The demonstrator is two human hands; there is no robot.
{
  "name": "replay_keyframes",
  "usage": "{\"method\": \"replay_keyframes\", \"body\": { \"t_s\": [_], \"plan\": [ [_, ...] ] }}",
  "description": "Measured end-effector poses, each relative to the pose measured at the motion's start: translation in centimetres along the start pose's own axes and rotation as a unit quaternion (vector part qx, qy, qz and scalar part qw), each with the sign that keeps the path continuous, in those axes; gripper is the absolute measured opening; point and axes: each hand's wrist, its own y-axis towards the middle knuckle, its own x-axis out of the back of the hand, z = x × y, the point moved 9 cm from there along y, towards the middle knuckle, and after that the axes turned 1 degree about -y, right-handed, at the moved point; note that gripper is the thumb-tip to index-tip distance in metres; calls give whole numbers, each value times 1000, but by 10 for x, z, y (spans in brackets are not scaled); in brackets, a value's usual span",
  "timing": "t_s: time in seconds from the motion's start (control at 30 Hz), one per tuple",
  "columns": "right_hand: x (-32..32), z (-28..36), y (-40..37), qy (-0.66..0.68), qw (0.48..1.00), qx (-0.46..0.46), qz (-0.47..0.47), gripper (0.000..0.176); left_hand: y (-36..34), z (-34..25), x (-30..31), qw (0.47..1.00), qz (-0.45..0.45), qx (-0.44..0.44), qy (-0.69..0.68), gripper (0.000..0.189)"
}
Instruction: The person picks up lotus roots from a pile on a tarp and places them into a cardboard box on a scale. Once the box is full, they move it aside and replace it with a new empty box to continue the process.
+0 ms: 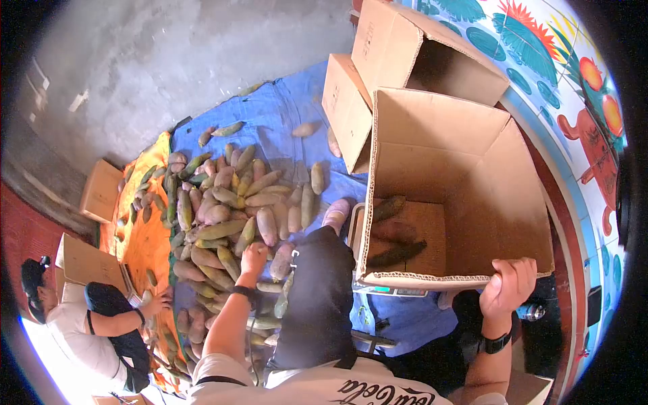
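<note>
In the head view my left hand (254, 259) is at the near right side of a large heap of green and purplish tubers (214, 213); its fingers are bent, and what they hold, if anything, is hidden. My right hand (509, 287) is closed over the near right edge of a big open cardboard box (466, 155). Several dark tubers (398, 233) lie at the bottom left inside this box. Beneath the box, part of a scale (390, 291) with a lit display shows.
A blue tarp (270, 108) lies under the heap, beside an orange tarp (138, 236). A co-worker (88, 331) crouches at the left by another box (91, 266). More cardboard boxes (385, 50) stand behind mine, near a painted wall (533, 67).
</note>
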Motion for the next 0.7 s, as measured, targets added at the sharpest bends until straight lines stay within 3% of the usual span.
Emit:
{"method": "replay_keyframes", "body": {
  "t_s": [0.07,0.17,0.2,0.33,0.63,0.7],
  "plan": [
    [1,1,1,0,1000,0,-1,27,-7,50,-38,989,75,77,105,34],
    [0,-2,-3,-3,1000,-5,-3,27,-19,128,-109,971,138,29,194,37],
    [1,-2,-3,-9,1000,-9,0,27,-28,106,-92,967,161,155,123,44],
    [3,-1,-4,-45,999,-17,19,34,-37,63,-84,962,167,189,108,58],
    [5,-7,-12,-62,995,-60,59,34,-4,42,-129,959,197,91,181,70],
    [7,-8,-14,-68,996,-57,32,39,-4,41,-141,947,254,112,163,90]
  ]
}}
